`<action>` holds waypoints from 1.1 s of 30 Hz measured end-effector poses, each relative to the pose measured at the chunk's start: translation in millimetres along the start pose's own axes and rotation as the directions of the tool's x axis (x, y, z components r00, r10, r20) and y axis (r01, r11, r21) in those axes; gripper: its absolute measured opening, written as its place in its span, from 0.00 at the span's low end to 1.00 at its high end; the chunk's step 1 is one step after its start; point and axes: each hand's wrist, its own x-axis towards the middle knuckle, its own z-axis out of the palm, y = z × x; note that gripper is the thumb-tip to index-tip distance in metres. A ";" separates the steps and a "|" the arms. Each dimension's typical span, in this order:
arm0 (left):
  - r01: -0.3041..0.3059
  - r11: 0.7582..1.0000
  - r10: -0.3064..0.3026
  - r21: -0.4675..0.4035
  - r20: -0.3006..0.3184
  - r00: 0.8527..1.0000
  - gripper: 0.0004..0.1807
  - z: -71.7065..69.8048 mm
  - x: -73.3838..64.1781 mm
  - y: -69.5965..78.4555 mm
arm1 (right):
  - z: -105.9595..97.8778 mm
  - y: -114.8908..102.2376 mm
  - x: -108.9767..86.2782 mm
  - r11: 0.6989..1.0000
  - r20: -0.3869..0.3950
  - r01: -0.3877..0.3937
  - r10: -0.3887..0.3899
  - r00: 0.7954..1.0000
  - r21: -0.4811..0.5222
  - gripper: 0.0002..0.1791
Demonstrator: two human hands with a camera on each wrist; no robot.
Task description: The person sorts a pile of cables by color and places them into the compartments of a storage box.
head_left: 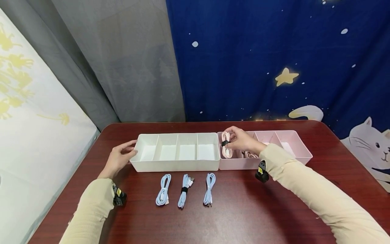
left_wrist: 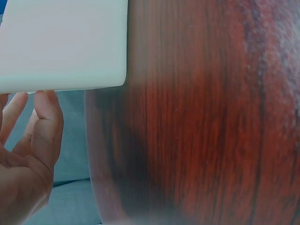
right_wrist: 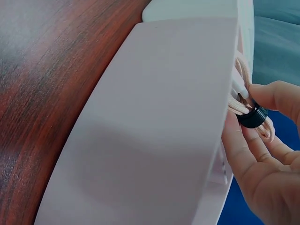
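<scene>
My right hand [head_left: 242, 139] pinches a coiled pink cable [head_left: 225, 149] by its black strap, over the leftmost compartment of the pink divided box [head_left: 237, 165]. In the right wrist view the thumb and fingers meet around the strap [right_wrist: 253, 117], and the pink box's wall hides the lower part of the coil. Another pink cable [head_left: 250, 155] lies in the compartment beside it, partly behind the hand. My left hand [head_left: 117, 157] rests its fingertips against the left end of the white divided box [head_left: 176, 166]; its fingers [left_wrist: 47, 122] are loosely bent in the left wrist view.
Three coiled light-blue cables, a left one [head_left: 163, 189], a middle one with a black strap [head_left: 184, 191] and a right one [head_left: 209, 189], lie before the white box. Both boxes stand end to end on the dark red wooden table [head_left: 237, 217]. Curtains [head_left: 231, 67] hang behind.
</scene>
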 end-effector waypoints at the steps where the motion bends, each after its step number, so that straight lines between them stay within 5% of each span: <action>1: 0.000 1.000 0.000 -0.001 0.000 1.000 0.26 0.4 0.1 0.0 | 0.9 0.2 0.1 1.000 -0.001 -0.002 0.002 1.000 0.000 0.29; 18: 0.006 1.000 -0.006 -0.017 0.007 1.000 0.26 -0.6 0.6 -0.5 | 8.2 -6.2 3.7 0.997 -0.012 -0.076 0.076 0.997 -0.013 0.29; 33: 0.018 1.000 -0.018 -0.008 0.001 1.000 0.26 -1.2 0.9 -1.3 | 14.4 -2.9 10.2 0.983 -0.022 -0.045 0.042 0.999 -0.175 0.28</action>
